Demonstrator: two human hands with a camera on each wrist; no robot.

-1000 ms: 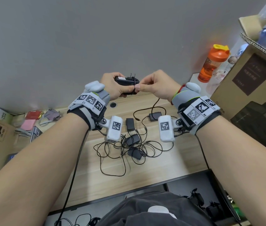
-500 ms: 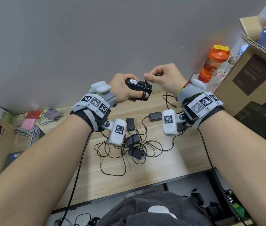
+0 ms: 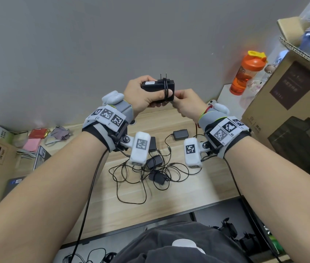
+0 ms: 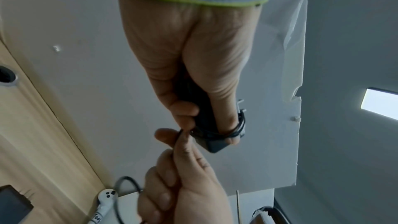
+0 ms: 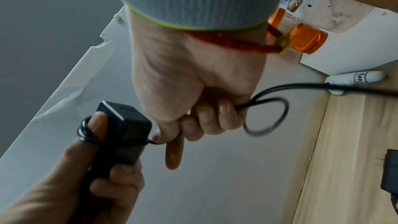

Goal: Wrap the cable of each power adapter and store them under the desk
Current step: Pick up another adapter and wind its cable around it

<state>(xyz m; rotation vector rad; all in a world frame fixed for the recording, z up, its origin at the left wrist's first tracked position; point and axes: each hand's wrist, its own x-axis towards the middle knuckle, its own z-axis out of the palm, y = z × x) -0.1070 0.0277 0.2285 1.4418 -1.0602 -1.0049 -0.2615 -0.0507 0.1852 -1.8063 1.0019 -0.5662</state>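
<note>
Rotated prongs-up, adapter in left grip; right grip pinches cable, seemingly over tangled adapters.

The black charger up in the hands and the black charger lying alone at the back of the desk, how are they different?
1. The held adapter is up in the air, gripped by the left hand; the lone adapter lies on the desk.
2. The held adapter has cable looped around it, pinched by the right hand; the lone adapter's cable trails loose.

Both are small black blocks.

Grey wall, wooden desk
</note>
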